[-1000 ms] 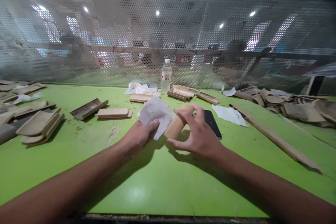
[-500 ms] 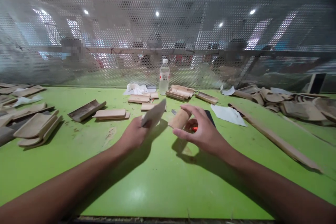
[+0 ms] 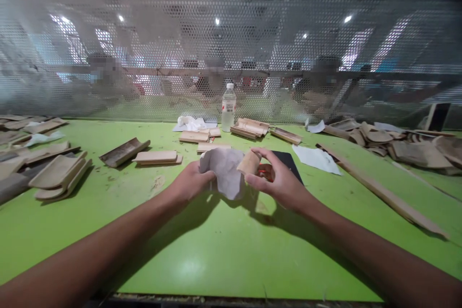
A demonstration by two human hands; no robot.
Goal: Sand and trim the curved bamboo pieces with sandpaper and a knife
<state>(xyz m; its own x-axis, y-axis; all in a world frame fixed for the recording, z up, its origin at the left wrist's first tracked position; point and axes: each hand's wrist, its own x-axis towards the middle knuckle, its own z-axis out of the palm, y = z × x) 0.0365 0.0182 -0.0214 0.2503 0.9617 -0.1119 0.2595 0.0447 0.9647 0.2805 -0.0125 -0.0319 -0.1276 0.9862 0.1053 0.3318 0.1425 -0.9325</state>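
My left hand point(image 3: 195, 180) grips the edge of a grey-white sheet of sandpaper point(image 3: 226, 173) with an uneven outline, its thumb lying on the near face. Close to the sheet's right edge is a short curved piece of bamboo point(image 3: 249, 162), held between the thumb and fingers of my right hand point(image 3: 279, 178). Whether sheet and bamboo touch, I cannot tell. Behind the right hand a flat black object point(image 3: 290, 166) lies on the green table point(image 3: 202, 260). Something small and red shows through the gap under the right fingers; its kind is unclear.
A water bottle point(image 3: 228, 108) stands before a perforated metal screen point(image 3: 173, 91). Split bamboo pieces point(image 3: 124, 152) lie about, with piles at left and right point(image 3: 407, 147). White paper point(image 3: 317, 159) and a long bamboo strip point(image 3: 378, 190) lie at right. People are behind the screen.
The sandpaper in my left hand has turned from nearly edge-on to showing its broad face, and has moved right and down towards the bamboo. My right hand keeps its hold.
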